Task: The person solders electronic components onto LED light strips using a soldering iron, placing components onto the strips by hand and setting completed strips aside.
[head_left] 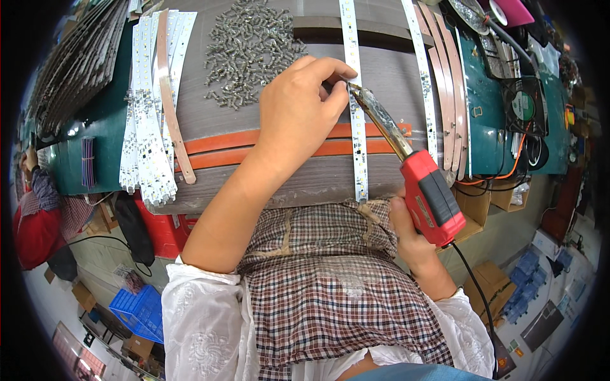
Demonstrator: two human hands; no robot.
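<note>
A narrow white LED circuit strip point(361, 181) runs lengthwise in front of me across the grey work board point(273, 181). Over its upper part, my left hand point(295, 108) is closed, thumb and index finger bent together at the strip; what they pinch, if anything, is too small to make out. My right hand point(410, 235) grips a red and black soldering iron point(432, 197). The iron slants up to the left, its tip close to my left fingertips at the strip. To the left of that hand lies a heap of small metal parts point(244, 57).
White LED strips point(146, 133) lie stacked at left under a copper-coloured strip point(166, 82). Two orange bands point(222, 149) cross the board. Right are more copper-coloured strips point(443, 82) and a black fan point(525, 106). The iron's cord point(476, 279) hangs at right. Another person point(38, 222) is far left.
</note>
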